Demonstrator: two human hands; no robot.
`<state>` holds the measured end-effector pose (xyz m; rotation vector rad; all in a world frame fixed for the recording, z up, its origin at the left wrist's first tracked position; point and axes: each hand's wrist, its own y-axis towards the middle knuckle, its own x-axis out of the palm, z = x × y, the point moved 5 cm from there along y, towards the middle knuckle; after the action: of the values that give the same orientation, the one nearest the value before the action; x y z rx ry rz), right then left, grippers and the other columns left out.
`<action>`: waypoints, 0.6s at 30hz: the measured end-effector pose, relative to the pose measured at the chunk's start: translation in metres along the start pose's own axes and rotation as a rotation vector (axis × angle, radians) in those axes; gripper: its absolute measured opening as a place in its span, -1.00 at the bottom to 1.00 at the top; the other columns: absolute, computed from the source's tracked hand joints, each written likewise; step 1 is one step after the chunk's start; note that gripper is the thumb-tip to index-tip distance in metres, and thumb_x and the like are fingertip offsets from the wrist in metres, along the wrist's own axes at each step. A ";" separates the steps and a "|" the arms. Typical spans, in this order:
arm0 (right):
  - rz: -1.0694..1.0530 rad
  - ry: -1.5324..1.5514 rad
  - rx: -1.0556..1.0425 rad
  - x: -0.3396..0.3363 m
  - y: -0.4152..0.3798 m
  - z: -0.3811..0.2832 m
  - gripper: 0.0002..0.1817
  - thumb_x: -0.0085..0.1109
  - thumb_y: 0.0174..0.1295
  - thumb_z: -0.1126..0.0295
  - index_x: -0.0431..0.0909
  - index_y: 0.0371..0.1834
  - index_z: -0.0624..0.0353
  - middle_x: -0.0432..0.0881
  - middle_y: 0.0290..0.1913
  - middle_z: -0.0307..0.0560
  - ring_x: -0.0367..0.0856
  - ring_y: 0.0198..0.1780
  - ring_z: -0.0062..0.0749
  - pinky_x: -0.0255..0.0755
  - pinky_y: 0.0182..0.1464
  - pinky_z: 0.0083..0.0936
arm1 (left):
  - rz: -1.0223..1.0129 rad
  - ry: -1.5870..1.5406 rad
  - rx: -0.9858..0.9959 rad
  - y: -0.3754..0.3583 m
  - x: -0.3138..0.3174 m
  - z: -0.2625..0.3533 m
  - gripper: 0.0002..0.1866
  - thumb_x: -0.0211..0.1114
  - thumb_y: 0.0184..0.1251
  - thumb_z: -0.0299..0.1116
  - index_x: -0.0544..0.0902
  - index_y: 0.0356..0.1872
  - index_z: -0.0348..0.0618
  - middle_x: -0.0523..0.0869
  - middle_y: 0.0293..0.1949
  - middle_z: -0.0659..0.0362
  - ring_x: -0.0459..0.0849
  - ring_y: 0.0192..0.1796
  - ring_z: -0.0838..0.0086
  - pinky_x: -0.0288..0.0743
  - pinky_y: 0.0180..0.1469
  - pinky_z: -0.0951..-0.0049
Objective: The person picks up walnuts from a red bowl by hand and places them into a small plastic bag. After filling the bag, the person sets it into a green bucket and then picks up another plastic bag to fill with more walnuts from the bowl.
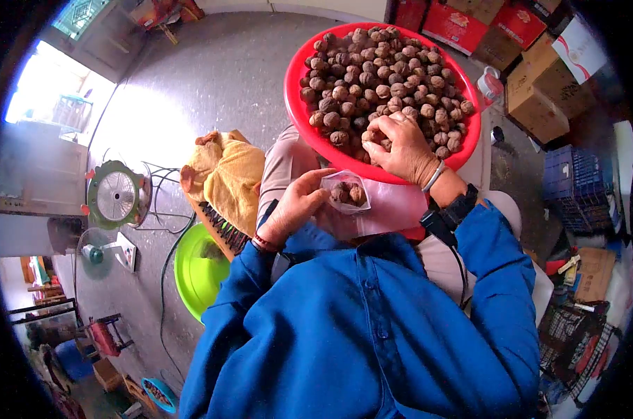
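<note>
A single walnut [367, 137] is held in the curled fingers of the right hand [405, 148], over the near part of the red basin [293, 98], inside its rim. The basin is heaped with walnuts [386, 73] and is set over the person's knees. Just outside its near edge, a small clear bag [347, 209] is held by the left hand [297, 204], its fingers clamped on the bag's left side; a few walnuts are contained in it. The lap beneath is partly covered by a pink sheet [393, 204]. To the left, a yellow cloth [236, 171] is seen near a green basin [189, 269].
</note>
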<state>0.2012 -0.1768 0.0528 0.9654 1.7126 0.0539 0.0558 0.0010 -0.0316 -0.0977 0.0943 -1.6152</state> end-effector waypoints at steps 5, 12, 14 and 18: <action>-0.067 0.153 0.055 -0.007 -0.001 -0.009 -0.83 0.40 0.12 0.34 0.60 -0.31 0.10 0.65 -0.36 -0.08 0.60 -0.24 -0.14 0.47 -0.06 -0.25 | -0.037 -0.078 -0.102 -0.004 0.002 0.007 -0.50 0.12 0.38 -0.51 0.47 0.36 -0.25 0.68 0.00 0.22 0.61 -0.14 0.63 0.57 -0.11 0.56; -0.118 0.308 0.075 -0.010 -0.004 -0.017 -0.81 0.37 0.12 0.40 0.62 -0.22 0.16 0.66 -0.32 -0.09 0.64 -0.20 -0.22 0.52 -0.09 -0.33 | -0.020 -0.073 -0.069 -0.002 0.004 0.008 -0.50 0.13 0.38 -0.51 0.45 0.36 -0.28 0.68 0.01 0.21 0.64 -0.13 0.63 0.59 -0.11 0.56; -0.111 0.423 0.080 -0.009 -0.006 -0.020 -0.78 0.38 0.09 0.34 0.62 -0.23 0.13 0.69 -0.34 -0.04 0.64 -0.19 -0.11 0.50 -0.06 -0.23 | -0.019 -0.087 -0.069 -0.002 0.004 0.007 -0.50 0.13 0.38 -0.50 0.45 0.36 -0.28 0.68 0.00 0.21 0.64 -0.13 0.63 0.58 -0.10 0.56; -0.105 0.409 0.025 -0.017 -0.006 -0.031 -0.78 0.37 0.10 0.34 0.63 -0.21 0.13 0.69 -0.32 -0.06 0.64 -0.19 -0.13 0.49 -0.06 -0.25 | -0.030 -0.107 -0.127 -0.001 0.001 -0.002 -0.51 0.14 0.41 -0.49 0.45 0.36 -0.28 0.68 -0.04 0.20 0.65 -0.15 0.61 0.60 -0.12 0.56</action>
<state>0.1733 -0.1780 0.0751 0.9253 2.1409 0.1711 0.0540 0.0002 -0.0337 -0.2842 0.1137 -1.6306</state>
